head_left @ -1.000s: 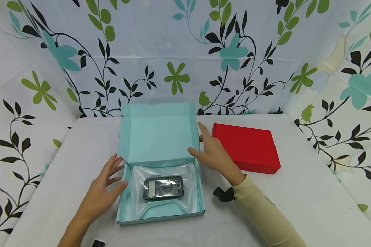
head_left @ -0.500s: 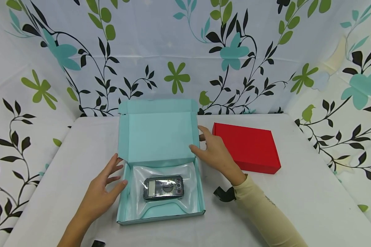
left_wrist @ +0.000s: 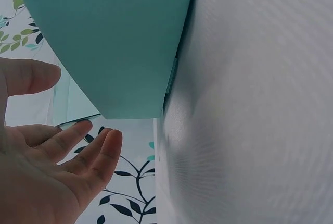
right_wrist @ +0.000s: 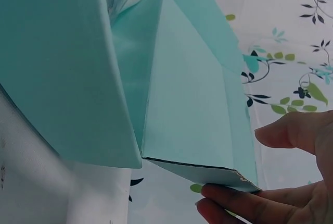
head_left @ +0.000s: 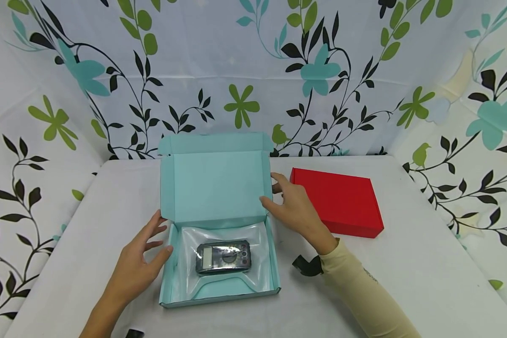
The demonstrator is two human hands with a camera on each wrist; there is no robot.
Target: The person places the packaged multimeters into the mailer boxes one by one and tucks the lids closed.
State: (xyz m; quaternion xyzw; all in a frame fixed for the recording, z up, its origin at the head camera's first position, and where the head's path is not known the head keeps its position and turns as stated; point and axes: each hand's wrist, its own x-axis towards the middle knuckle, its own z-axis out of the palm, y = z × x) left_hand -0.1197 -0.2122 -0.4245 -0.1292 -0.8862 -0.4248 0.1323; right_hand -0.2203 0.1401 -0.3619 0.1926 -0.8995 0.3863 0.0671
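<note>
Judged to be midway through closing the teal box [head_left: 219, 253], which sat at the middle of the white table [head_left: 426, 263] with its lid [head_left: 214, 185] stood nearly upright at the far side. Inside, near the centre of the tray, lay a dark multimeter [head_left: 224, 256] under a clear plastic film [head_left: 186, 263]. Right hand [head_left: 293, 209] placed at the lid's right side flap, fingers and thumb loosely bent around that flap's edge, touching rather than pinching as far as could be told. Left hand [head_left: 141, 260] spread with fingers relaxed, resting just beside the tray's left wall, thumb near the rim. Next move judged to call for swinging the lid toward the near side while tucking both side flaps inside the walls. To the right, well apart, lay a closed red box [head_left: 338, 202]. No brand, label or legible writing made out anywhere; multimeter markings too small to read.
</note>
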